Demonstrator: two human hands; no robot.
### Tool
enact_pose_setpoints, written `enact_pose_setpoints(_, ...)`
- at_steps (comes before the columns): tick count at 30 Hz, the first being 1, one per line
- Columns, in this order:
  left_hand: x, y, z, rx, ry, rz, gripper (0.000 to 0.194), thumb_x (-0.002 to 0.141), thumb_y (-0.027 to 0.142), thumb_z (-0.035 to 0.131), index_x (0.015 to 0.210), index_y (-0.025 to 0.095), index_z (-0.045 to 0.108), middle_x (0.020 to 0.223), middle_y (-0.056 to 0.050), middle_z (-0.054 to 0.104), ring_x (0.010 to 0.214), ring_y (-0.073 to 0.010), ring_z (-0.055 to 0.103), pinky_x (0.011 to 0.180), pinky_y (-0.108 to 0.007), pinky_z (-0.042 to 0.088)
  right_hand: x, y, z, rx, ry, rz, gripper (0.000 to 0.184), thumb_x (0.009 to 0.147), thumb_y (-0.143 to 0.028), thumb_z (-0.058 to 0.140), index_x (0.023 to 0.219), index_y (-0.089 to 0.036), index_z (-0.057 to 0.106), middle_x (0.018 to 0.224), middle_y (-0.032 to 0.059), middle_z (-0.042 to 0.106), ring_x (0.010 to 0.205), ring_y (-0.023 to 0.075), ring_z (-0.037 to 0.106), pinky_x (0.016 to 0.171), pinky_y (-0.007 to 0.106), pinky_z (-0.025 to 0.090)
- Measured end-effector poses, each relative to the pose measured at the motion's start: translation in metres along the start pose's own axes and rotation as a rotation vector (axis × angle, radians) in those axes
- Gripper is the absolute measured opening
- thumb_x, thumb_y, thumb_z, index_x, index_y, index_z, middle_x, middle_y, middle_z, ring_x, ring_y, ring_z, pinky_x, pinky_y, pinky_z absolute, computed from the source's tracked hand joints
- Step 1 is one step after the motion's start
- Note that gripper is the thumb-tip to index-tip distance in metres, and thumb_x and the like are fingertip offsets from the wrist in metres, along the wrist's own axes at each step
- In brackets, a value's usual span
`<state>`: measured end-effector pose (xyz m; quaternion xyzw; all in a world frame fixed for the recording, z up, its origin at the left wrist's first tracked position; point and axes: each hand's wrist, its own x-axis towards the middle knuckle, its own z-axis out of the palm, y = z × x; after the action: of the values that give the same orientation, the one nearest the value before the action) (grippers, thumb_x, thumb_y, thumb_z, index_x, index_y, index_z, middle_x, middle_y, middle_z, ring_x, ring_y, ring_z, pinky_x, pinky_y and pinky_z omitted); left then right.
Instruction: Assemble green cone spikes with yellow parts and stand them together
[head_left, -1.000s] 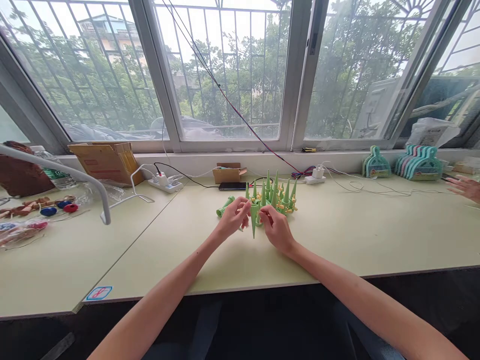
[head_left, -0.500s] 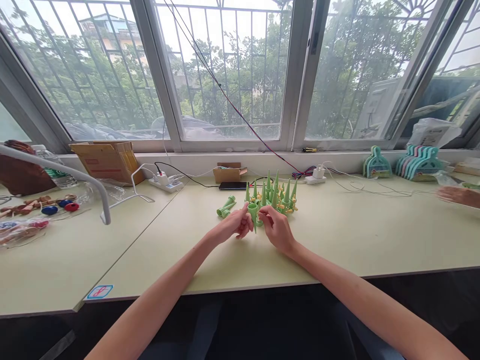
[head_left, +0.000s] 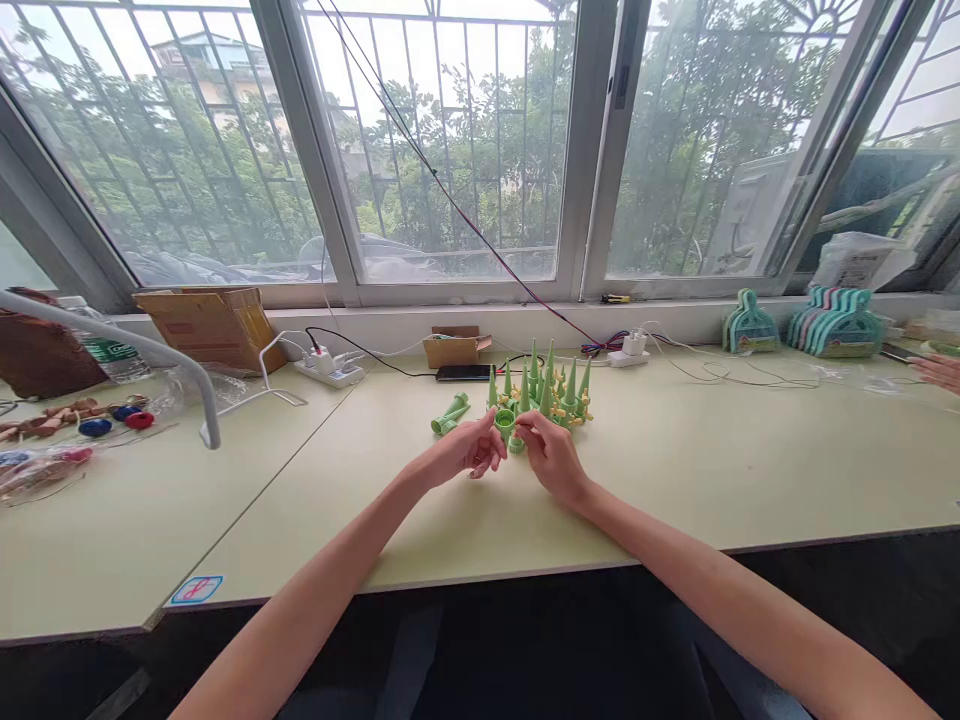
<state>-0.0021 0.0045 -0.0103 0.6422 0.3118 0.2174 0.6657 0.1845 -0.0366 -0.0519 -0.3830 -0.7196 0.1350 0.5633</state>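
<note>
Right now you're pinching a small green cone (head_left: 505, 424) between both hands, left hand (head_left: 466, 452) and right hand (head_left: 550, 456) closing on its open rim above the surface (head_left: 675, 470), beside the cone cluster (head_left: 547, 388); probably light, stiff plastic, best gripped at the rim

- Two bare forearms are seen, entering from the lower left and lower right of the frame.
- No sleeve, cuff or glove is worn on either arm up to the frame's bottom edge.
- The left hand (head_left: 469, 455) is shown bare, with no ring or watch to be made out.
- The right hand (head_left: 553, 460) is likewise uncovered, its wrist unadorned.
- Dark clothing is glimpsed at the bottom centre, between the arms; its kind cannot be told.
</note>
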Motion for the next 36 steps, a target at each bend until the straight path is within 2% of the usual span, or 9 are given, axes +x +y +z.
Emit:
enact_pose_setpoints(13,-0.007,0.004,0.0,0.034,-0.069,0.102,0.053,0.092,0.059,0.047,0.09,0.009,0.064,0.076,-0.007,0.061,0.048,-0.0064,0.044,0.046,-0.023,0.033,0.001,0.0,-0.002,0.034,-0.02,0.015,0.021,0.099,-0.035,0.042,0.091,-0.02,0.054,0.073,0.0,0.059,0.058,0.011,0.052,0.053,0.021,0.038)
enact_pose_setpoints(21,-0.01,0.006,0.0,0.085,-0.075,0.144,0.042,0.091,0.053,0.055,0.099,0.012,0.061,0.089,-0.008,0.063,0.053,-0.0065,0.046,0.049,-0.023,0.039,0.001,0.0,-0.003,0.035,-0.022,0.002,0.022,0.1,-0.036,0.042,0.09,-0.02,0.055,0.071,-0.001,0.056,0.057,0.0105,0.047,0.054,0.021,0.037)
enact_pose_setpoints(28,-0.012,0.011,0.002,0.205,-0.049,0.149,0.04,0.088,0.052,0.059,0.096,0.012,0.059,0.083,-0.007,0.063,0.055,-0.0076,0.049,0.051,-0.023,0.039,0.0,0.0,-0.004,0.004,-0.028,-0.007,0.022,0.1,-0.035,0.042,0.09,-0.02,0.054,0.072,-0.0015,0.056,0.057,0.0106,0.045,0.057,0.022,0.037)
enact_pose_setpoints(36,-0.012,0.012,0.003,0.415,0.005,0.274,0.037,0.086,0.05,0.062,0.089,0.014,0.059,0.077,0.0,0.052,0.053,-0.0073,0.05,0.048,-0.023,0.04,0.002,0.0,-0.005,-0.016,-0.036,-0.008,0.019,0.099,-0.033,0.042,0.092,-0.02,0.055,0.074,-0.0004,0.059,0.059,0.0119,0.046,0.059,0.023,0.039)
